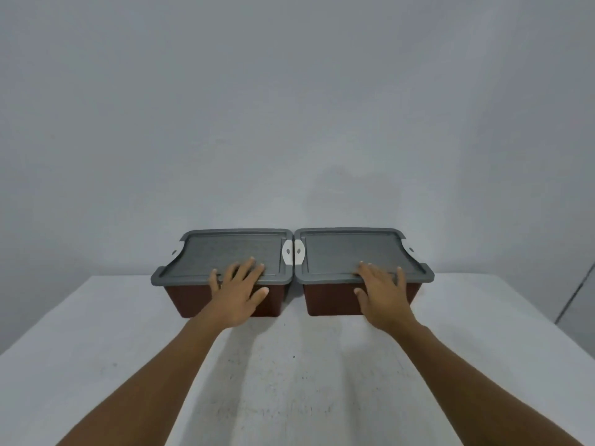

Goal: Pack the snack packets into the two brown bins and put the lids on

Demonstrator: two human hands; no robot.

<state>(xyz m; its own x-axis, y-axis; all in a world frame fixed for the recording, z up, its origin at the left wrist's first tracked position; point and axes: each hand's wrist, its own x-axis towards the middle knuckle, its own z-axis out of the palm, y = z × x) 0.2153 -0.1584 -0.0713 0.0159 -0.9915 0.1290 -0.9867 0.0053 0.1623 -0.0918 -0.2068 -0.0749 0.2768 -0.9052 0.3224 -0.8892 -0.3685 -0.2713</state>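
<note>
Left fingers (246,268) flat on left lid (225,249), right fingers (368,271) on right lid (347,249), near edges

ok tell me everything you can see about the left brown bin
The left bin is a rectangular tub of reddish-brown plastic, its walls tapering toward the base. It stands upright on the white table, side by side with the right bin. A grey lid with a textured centre panel and raised rim sits on it, so the contents are hidden. A white latch shows at the lid's right side. The left hand lies flat on the lid's near edge.
</note>
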